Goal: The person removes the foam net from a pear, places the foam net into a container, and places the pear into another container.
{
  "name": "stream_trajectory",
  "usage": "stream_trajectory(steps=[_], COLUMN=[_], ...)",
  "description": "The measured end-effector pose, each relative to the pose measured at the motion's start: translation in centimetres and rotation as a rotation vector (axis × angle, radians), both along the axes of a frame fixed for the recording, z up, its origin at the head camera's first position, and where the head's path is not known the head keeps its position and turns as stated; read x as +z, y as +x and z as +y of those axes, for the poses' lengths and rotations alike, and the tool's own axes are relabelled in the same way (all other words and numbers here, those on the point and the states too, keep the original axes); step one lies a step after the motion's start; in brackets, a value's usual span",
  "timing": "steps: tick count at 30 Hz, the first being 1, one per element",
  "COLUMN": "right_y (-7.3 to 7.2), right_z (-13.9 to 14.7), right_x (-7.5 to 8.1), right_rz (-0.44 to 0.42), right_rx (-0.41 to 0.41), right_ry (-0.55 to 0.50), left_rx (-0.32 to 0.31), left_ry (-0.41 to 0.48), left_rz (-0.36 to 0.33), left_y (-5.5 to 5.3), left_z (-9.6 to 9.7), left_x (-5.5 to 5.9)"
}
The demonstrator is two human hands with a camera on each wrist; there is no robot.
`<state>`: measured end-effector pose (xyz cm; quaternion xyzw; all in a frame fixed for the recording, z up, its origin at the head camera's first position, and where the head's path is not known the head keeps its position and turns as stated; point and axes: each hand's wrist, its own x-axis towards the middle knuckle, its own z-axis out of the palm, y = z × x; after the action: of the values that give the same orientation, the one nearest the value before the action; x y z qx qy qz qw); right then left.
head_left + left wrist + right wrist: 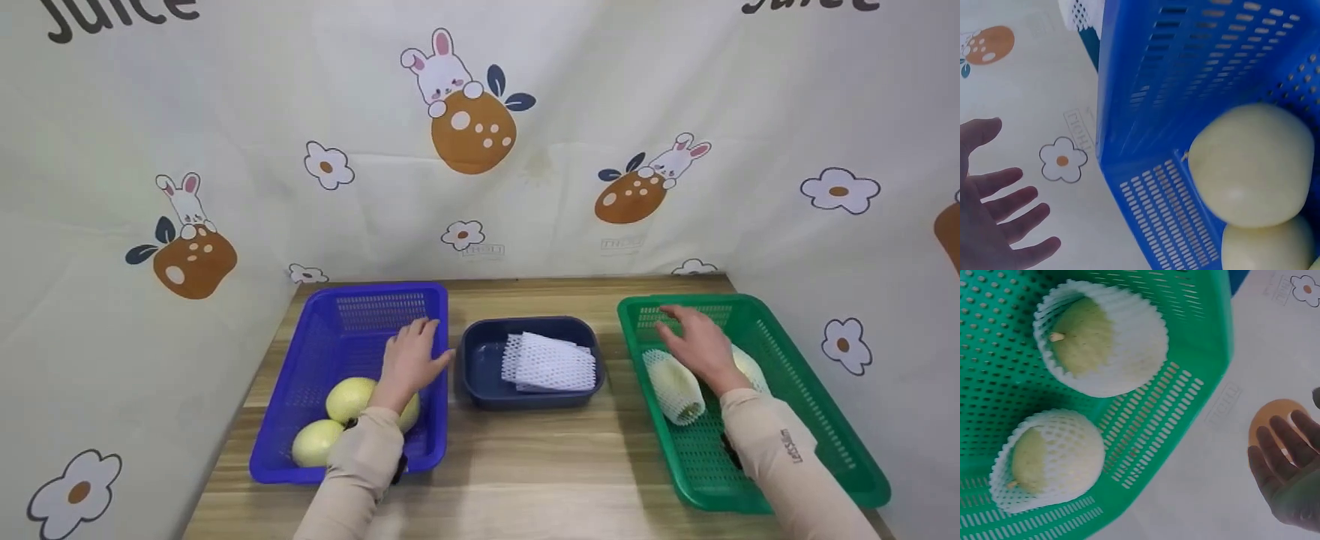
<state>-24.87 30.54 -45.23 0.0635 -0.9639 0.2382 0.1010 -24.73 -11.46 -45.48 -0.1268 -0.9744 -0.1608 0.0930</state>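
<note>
Left grip (411, 360) spread, holding nothing, above the blue basket (390, 309), three fruits (351, 400) nearby; right grip (697, 345) relaxed, likewise bare, over the green basket (795, 405), netted fruits (675, 386) inside. Between, a tray (484, 367) of nets (555, 364): counter (540, 450) narrow leftward, wider rightward.

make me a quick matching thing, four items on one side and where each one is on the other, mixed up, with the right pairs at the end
Things:
1. bare yellow fruits
2. netted fruits
3. flat white foam nets
4. printed rabbits

Places:
A. in the dark tray
B. on the backdrop
C. in the blue basket
D. in the green basket

Right pairs: 1-C, 2-D, 3-A, 4-B
</note>
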Motion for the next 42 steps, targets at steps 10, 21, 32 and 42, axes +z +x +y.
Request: stream_trajectory(steps=[10,21,32,42], right_y=[0.4,0.4,0.4,0.2], right_z=[2.0,2.2,1.4,1.2], right_x=[-2.0,-3.4,-4.4,-4.3], right_rz=[-0.223,-0.364,-0.479,-0.528], right_rx=[0.019,0.061,0.110,0.127], right_ry=[0.074,0.126,0.150,0.225], left_rx=[-0.022,-0.014,-0.006,-0.004], left_ry=[-0.029,-0.056,-0.070,-0.075], left_rz=[-0.136,-0.142,-0.173,-0.152], left_y=[0.9,1.1,1.1,1.1], left_z=[1.2,1.1,1.2,1.0], left_x=[-2.6,-2.9,-3.2,-3.2])
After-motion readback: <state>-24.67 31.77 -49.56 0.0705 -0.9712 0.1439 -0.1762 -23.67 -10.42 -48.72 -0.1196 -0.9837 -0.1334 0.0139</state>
